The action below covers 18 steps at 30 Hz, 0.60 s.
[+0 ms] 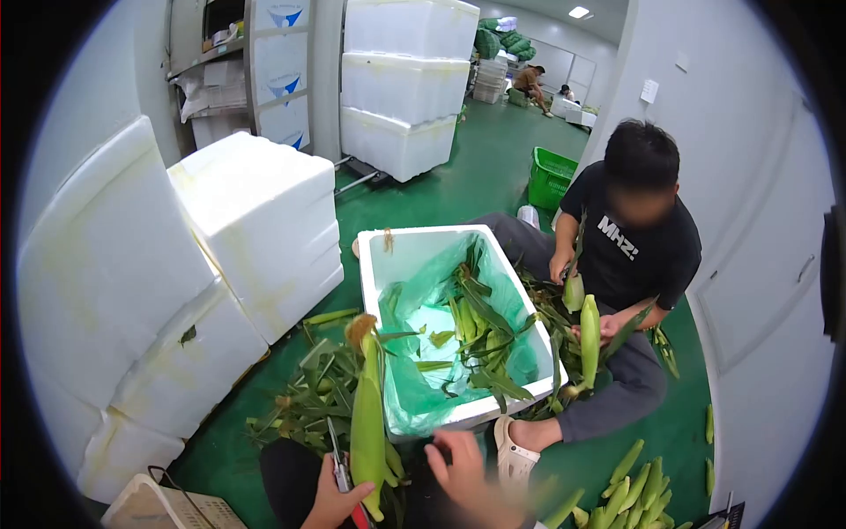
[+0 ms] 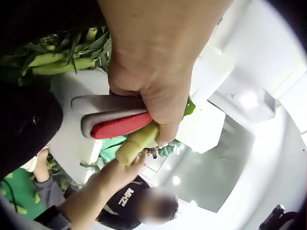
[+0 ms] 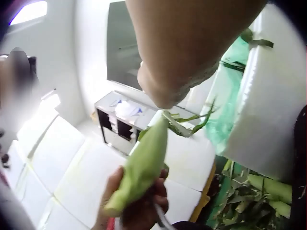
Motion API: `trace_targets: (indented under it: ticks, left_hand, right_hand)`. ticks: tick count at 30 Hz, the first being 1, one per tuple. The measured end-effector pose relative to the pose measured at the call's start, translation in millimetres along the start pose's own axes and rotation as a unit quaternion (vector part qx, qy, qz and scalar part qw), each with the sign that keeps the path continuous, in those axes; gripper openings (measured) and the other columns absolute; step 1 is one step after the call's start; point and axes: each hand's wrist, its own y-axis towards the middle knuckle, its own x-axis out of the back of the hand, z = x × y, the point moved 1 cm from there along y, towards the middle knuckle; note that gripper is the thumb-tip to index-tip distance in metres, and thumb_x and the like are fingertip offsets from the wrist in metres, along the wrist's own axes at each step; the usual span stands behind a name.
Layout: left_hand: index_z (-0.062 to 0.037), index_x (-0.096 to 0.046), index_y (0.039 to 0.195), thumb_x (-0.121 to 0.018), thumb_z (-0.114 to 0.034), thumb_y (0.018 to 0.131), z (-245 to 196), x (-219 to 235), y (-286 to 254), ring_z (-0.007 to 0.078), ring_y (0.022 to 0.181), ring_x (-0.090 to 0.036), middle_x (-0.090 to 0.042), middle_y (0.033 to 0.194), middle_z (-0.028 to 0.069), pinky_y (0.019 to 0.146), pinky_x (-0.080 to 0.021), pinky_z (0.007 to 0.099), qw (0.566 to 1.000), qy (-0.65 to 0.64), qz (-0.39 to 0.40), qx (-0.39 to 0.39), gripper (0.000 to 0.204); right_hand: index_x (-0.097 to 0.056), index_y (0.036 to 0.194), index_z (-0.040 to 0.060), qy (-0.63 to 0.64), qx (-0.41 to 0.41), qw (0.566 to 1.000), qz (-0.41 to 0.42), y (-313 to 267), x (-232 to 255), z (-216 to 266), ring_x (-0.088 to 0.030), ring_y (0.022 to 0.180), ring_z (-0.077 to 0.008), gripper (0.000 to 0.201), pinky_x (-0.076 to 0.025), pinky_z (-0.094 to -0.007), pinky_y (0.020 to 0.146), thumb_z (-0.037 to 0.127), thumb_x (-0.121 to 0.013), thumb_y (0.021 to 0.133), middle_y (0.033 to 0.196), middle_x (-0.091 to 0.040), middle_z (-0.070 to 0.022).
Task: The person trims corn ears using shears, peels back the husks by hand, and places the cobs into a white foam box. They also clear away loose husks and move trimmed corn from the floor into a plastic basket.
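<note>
My left hand [image 1: 335, 494] holds an ear of corn [image 1: 368, 414] upright in its green husk, brown silk at the top. The same hand grips scissors [image 2: 122, 125] with red and grey handles, the metal blades pointing up beside the corn. To the right of the corn's lower end is my right hand [image 1: 463, 472], slightly blurred, fingers loosely bent with nothing seen in them. In the left wrist view the right hand's fingers come close to the corn's butt end. A loose leaf [image 3: 182, 127] sticks out near the husk's tip, by my right wrist.
A white foam box [image 1: 467, 407] lined with green film holds husks before me. Stripped leaves [image 1: 308, 388] lie on its left, corn ears [image 1: 639, 498] at lower right. Another person [image 1: 634, 229] sits beyond, handling corn. White foam boxes [image 1: 256, 220] stack at left.
</note>
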Motion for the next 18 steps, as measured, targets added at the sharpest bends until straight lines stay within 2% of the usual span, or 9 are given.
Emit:
trace_targets:
  ticks: [2,3,7,10,11,12,14,15,18]
  left_hand:
    - [-0.0020,-0.041,0.114,-0.080,-0.011,0.068,1.2,5.9,4.3,0.0142,0.093,-0.057,-0.055,0.100,0.0078,0.078,-0.048,0.0299,0.994,0.103,0.011,-0.028,0.061]
    - [-0.0010,-0.040,0.117,-0.081,-0.015,0.068,-6.6,-0.4,4.8,0.0148,0.091,-0.058,-0.057,0.101,0.0104,0.079,-0.048,0.0296,0.993,0.108,0.026,-0.026,0.065]
    - [0.0012,-0.040,0.118,-0.083,-0.024,0.066,-11.9,-19.0,7.1,0.0167,0.083,-0.059,-0.060,0.101,0.0129,0.078,-0.049,0.0309,0.957,0.264,0.095,-0.066,0.073]
    - [-0.0004,-0.043,0.118,-0.077,-0.010,0.069,-9.0,-19.0,3.1,0.0185,0.099,-0.056,-0.058,0.103,0.0111,0.089,-0.045,0.0322,0.970,0.241,0.007,0.041,0.060]
    - [-0.0007,-0.048,0.112,-0.073,-0.026,0.077,15.7,-12.9,1.1,0.0225,0.093,-0.059,-0.060,0.099,0.0115,0.086,-0.046,0.0353,0.994,0.102,-0.038,0.023,0.050]
    - [-0.0010,-0.048,0.113,-0.068,-0.025,0.080,18.9,-8.5,-2.2,0.0249,0.093,-0.058,-0.059,0.100,0.0124,0.087,-0.046,0.0386,0.994,-0.039,-0.038,0.095,0.045]
    - [-0.0016,-0.050,0.115,-0.058,-0.023,0.087,22.7,3.9,-11.1,0.0297,0.094,-0.055,-0.059,0.102,0.0141,0.090,-0.044,0.0451,0.919,-0.317,-0.037,0.231,0.036]
    - [-0.0034,-0.051,0.118,-0.052,-0.030,0.090,22.1,6.8,-12.5,0.0343,0.101,-0.055,-0.058,0.105,0.0149,0.095,-0.040,0.0529,0.876,-0.401,0.001,0.268,0.039]
    - [-0.0051,-0.049,0.124,-0.054,-0.030,0.090,13.2,-5.1,-31.7,0.0356,0.112,-0.052,-0.057,0.109,0.0151,0.100,-0.035,0.0576,0.845,-0.466,0.093,0.246,0.042]
  right_hand:
    - [-0.047,0.121,-0.0034,0.212,-0.136,0.955,0.154,-8.8,1.2,21.7,-0.058,0.099,-0.0232,0.042,-0.046,-0.0351,0.086,0.012,-0.065,0.086,0.104,-0.058,-0.0176]
    - [-0.046,0.123,-0.0008,0.306,-0.161,0.925,0.155,-10.4,-14.9,16.1,-0.056,0.101,-0.0179,0.042,-0.045,-0.0314,0.087,0.013,-0.064,0.088,0.106,-0.058,-0.0123]
    - [-0.041,0.127,0.0048,0.594,-0.290,0.737,0.141,-1.9,-44.9,2.2,-0.055,0.104,-0.0169,0.046,-0.044,-0.0313,0.092,0.005,-0.063,0.086,0.109,-0.056,-0.0068]
    - [-0.045,0.124,0.0031,0.599,-0.297,0.742,0.053,-2.3,-52.0,-27.1,-0.057,0.107,-0.0238,0.043,-0.049,-0.0416,0.089,0.014,-0.064,0.087,0.116,-0.057,-0.0128]
    - [-0.044,0.123,0.0028,0.663,-0.240,0.709,-0.011,-4.5,-51.8,-33.2,-0.059,0.103,-0.0274,0.044,-0.051,-0.0443,0.086,0.013,-0.065,0.086,0.112,-0.058,-0.0137]
    - [-0.042,0.123,0.0023,0.633,-0.277,0.722,-0.029,1.2,-48.3,-38.0,-0.060,0.101,-0.0286,0.044,-0.051,-0.0449,0.086,0.009,-0.064,0.086,0.111,-0.056,-0.0143]
    - [-0.039,0.124,0.0032,0.636,-0.244,0.729,-0.069,5.9,-33.8,-41.3,-0.059,0.101,-0.0286,0.042,-0.050,-0.0447,0.086,0.004,-0.059,0.087,0.112,-0.055,-0.0150]
    - [-0.039,0.125,0.0054,0.633,-0.254,0.727,-0.079,7.9,-29.9,-44.0,-0.056,0.104,-0.0292,0.038,-0.048,-0.0449,0.090,0.004,-0.053,0.090,0.115,-0.053,-0.0149]
    - [-0.038,0.126,0.0077,0.703,-0.295,0.633,-0.133,17.1,-18.8,-43.6,-0.054,0.107,-0.0300,0.035,-0.045,-0.0454,0.094,0.009,-0.050,0.093,0.117,-0.052,-0.0138]
